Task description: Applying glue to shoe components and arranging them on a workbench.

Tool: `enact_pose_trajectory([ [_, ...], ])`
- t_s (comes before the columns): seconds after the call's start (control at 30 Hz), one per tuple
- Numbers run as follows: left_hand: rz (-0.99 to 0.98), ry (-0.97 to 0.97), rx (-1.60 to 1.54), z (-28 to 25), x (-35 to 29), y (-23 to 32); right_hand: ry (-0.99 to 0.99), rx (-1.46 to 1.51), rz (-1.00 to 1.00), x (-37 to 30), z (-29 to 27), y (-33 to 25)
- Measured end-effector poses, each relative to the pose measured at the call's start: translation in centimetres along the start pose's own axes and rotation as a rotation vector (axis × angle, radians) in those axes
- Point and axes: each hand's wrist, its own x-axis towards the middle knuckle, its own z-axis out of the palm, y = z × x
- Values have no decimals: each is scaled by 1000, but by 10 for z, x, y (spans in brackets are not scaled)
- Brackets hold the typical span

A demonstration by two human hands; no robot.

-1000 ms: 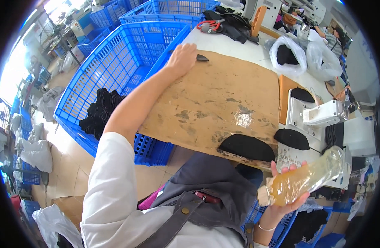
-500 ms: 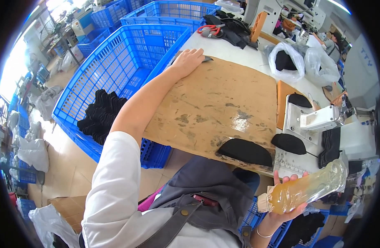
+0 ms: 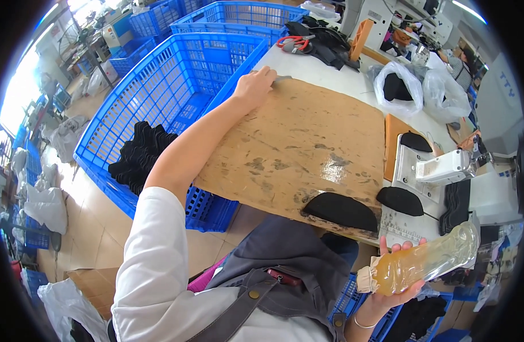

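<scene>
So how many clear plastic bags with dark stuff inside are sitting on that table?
2. One clear bag sits at the far side of the table; the second bag lies just right of it. Others may be hidden beyond the picture's rim.

Bright daylight floods in from the far left of the brown board (image 3: 299, 148), blowing out the floor there to white, while a pale glare patch shines on the board's right half. Shadows are soft and short beneath the blue crate (image 3: 176, 74) left of the board. Focus is sharp around the board, but fisheye bending curves straight edges outward, and a black rim closes every corner, with slight smearing far from the board
</scene>
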Motion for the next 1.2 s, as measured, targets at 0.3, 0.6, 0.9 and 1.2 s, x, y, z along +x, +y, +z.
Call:
enact_pose_trajectory([
  [0.3, 108, -83, 3, -8, -3, -17, -11, 2, 2, -2, 2, 1],
  [0.6, 43, -146, 161, -30, 4, -33, 24, -9, -3, -3, 4, -1],
  [0.9, -2, -135, 138, -16, 12, -40, 11, -22, -7, -2, 7, 0],
  [1.2, -144, -240, 6, -14, -2, -31, 10, 11, -4, -4, 0, -1],
])
